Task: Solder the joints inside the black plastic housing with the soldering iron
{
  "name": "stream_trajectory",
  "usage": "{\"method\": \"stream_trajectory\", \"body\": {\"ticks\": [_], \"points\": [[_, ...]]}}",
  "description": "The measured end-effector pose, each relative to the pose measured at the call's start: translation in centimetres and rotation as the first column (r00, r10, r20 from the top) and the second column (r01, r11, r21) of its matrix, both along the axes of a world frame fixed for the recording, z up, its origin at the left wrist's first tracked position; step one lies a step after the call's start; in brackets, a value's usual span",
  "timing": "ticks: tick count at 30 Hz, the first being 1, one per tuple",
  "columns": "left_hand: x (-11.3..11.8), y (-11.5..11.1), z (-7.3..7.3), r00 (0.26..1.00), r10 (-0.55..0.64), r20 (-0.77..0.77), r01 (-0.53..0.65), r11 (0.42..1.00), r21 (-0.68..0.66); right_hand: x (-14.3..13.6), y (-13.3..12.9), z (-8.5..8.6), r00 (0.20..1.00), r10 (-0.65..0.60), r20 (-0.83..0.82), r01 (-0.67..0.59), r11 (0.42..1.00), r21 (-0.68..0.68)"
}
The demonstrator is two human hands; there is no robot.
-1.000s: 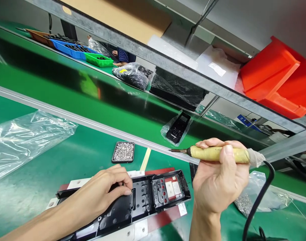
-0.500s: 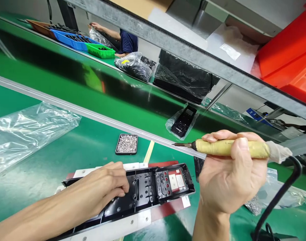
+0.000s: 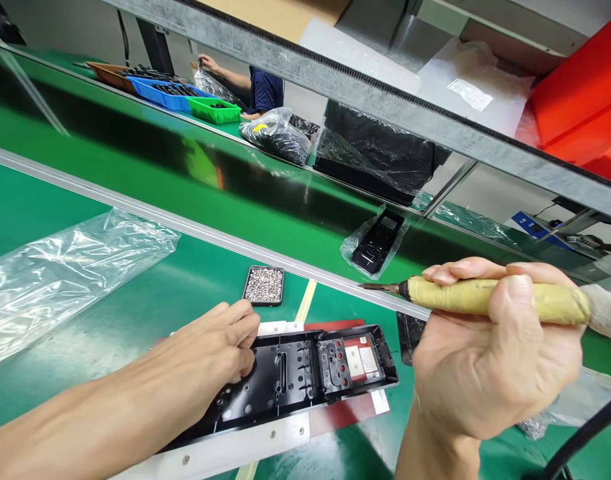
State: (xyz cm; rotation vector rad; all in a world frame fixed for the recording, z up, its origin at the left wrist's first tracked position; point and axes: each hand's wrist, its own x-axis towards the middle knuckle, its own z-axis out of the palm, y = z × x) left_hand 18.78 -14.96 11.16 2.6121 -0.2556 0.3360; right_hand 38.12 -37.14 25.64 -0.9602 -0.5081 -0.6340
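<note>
My right hand (image 3: 495,373) is wrapped round the yellow, tape-covered handle of a soldering iron (image 3: 450,297), its bare tip pointing left. A thick black cable hangs at the lower right. Below and to the left lies a long black plastic housing (image 3: 298,373), inner side up, on a white and red fixture (image 3: 285,430). My left hand (image 3: 218,343) is over its left part with fingers curled and pressed together. Whatever the fingertips hold, if anything, is hidden. Close beyond that hand stands a small black tray (image 3: 264,305) filled with tiny silvery metal pieces (image 3: 264,284).
A clear plastic bag (image 3: 75,273) lies at left. Past a metal rail (image 3: 150,207), a bagged black panel (image 3: 378,241) rests on the green surface. Blue (image 3: 160,93) and green bins (image 3: 215,111) stand farther back near a person's arm (image 3: 235,75). A metal shelf beam (image 3: 365,83) crosses above.
The view has swung slightly, so the scene sits farther right. My left hand has risen a little off the housing's floor, fingers still curled. The soldering iron stays raised in my right hand.
</note>
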Motion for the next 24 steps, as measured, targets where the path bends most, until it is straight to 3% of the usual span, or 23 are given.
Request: {"method": "stream_trajectory", "body": {"ticks": [6, 16, 24], "points": [[0.9, 1.4, 3.2, 0.986, -0.15, -0.078, 0.159, 0.98, 0.119, -0.5, -0.9, 0.6, 0.998, -0.007, -0.056, 0.005, 1.0, -0.021], [1.3, 2.1, 2.6, 0.969, -0.228, -0.096, 0.239, 0.962, 0.133, -1.1, -1.3, 1.1, 0.994, -0.062, -0.088, 0.052, 0.992, -0.117], [1.1, 1.8, 4.4, 0.947, -0.304, -0.105, 0.319, 0.926, 0.202, -1.4, -1.3, 1.2, 0.985, -0.131, -0.11, 0.112, 0.981, -0.161]]}}
